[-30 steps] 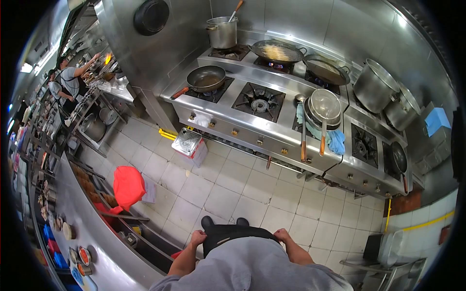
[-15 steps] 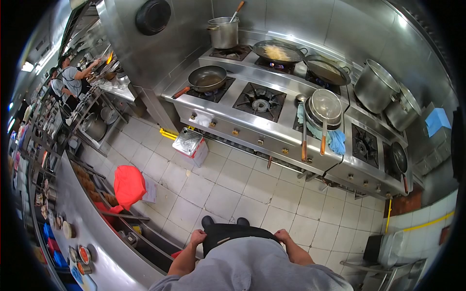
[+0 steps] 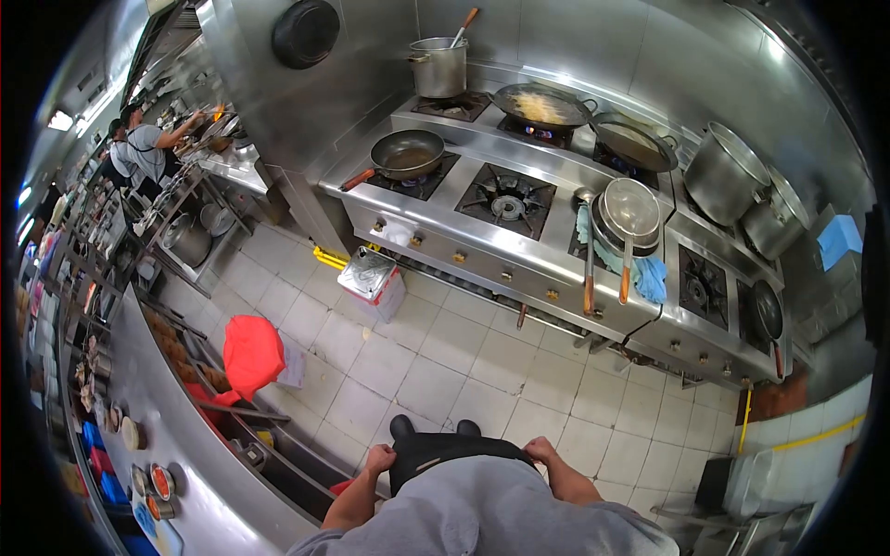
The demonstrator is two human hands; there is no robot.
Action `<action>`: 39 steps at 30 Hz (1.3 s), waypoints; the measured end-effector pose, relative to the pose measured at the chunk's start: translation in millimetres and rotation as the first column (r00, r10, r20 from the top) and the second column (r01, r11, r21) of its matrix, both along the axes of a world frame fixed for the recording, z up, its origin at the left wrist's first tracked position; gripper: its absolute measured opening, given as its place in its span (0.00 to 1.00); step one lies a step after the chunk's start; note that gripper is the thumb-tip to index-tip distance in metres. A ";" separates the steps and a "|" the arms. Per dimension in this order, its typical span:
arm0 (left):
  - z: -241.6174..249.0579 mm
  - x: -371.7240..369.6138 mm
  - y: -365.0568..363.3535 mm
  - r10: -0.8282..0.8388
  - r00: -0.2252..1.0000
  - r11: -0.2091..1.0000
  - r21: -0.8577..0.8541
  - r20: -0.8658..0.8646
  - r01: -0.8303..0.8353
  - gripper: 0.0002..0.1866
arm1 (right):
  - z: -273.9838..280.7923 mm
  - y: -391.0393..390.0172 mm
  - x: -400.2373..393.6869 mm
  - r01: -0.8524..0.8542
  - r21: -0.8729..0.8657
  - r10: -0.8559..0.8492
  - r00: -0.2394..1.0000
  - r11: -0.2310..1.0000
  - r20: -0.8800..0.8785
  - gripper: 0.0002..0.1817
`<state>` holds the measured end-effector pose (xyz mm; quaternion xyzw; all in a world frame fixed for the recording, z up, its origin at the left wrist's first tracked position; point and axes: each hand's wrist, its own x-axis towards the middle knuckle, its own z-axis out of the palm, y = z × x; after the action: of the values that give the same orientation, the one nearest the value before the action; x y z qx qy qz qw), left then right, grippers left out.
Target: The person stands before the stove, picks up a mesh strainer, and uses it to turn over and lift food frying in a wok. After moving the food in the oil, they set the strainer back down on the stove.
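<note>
My left hand (image 3: 380,459) is closed beside the left hip of the black apron (image 3: 454,454), and any cloth pinched in it is too small to make out. On the other side, my right hand (image 3: 540,450) is curled closed against the apron's right edge. Both hang well short of the stove (image 3: 445,243). A frying pan (image 3: 408,154) with some liquid sits on the front left burner. Behind it, a wok (image 3: 543,106) holds pale food over a blue flame. A strainer (image 3: 631,208) rests on a pot at the stove's middle right.
A steel counter (image 3: 199,463) with small food containers runs along the left. Near it are a red bag (image 3: 252,357) and a box with a foil-like top (image 3: 371,275) on the floor. Two people (image 3: 148,148) work at the far left. Large pots (image 3: 726,174) stand at right.
The view has shifted slightly, so the stove appears a little lower and further right. My hands stay at the apron's sides. At the far left, the people's poses differ slightly.
</note>
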<state>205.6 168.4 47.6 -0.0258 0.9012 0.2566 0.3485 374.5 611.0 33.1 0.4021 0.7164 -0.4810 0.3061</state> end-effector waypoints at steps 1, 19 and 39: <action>2.5 1.0 1.2 0.008 1.000 1.000 0.004 -0.001 -0.008 0.13 | -1.3 0.9 -2.6 0.005 -0.018 -0.005 1.000 1.000 -0.006 0.09; -9.6 -9.9 12.8 -0.032 0.999 0.999 -0.021 -0.034 0.031 0.14 | -14.8 8.9 14.9 0.060 -0.009 -0.060 0.998 0.998 0.013 0.09; -12.4 -8.2 16.4 -0.034 0.999 0.999 -0.020 -0.041 0.033 0.14 | -4.8 10.5 11.5 0.082 -0.002 -0.082 0.996 0.997 -0.019 0.09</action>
<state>197.4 184.8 35.3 -0.0088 0.9109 0.2423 0.3339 386.0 621.5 28.3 0.4264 0.7019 -0.4975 0.2792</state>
